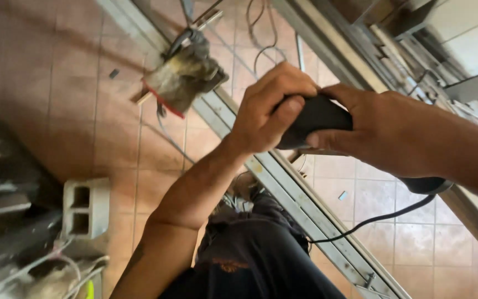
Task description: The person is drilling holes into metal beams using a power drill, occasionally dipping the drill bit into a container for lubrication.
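Both my hands grip a black corded power tool [321, 117] held over a long grey metal frame rail [305, 205]. My left hand [269, 108] wraps the front of the tool body, fingers curled over it. My right hand [380, 130] clasps the rear part, thumb pressed along the underside. The tool's black cord [383, 217] loops down from its back end [424, 185] toward my dark trousers [255, 254]. The working end of the tool is hidden behind my left hand.
A gloved hand of another person [186, 75] holds the rail farther up. A hollow concrete block [86, 207] stands on the tiled floor [56, 83] at left. Stacked metal profiles [410, 50] lie at top right, and loose wires [261, 33] trail on the floor.
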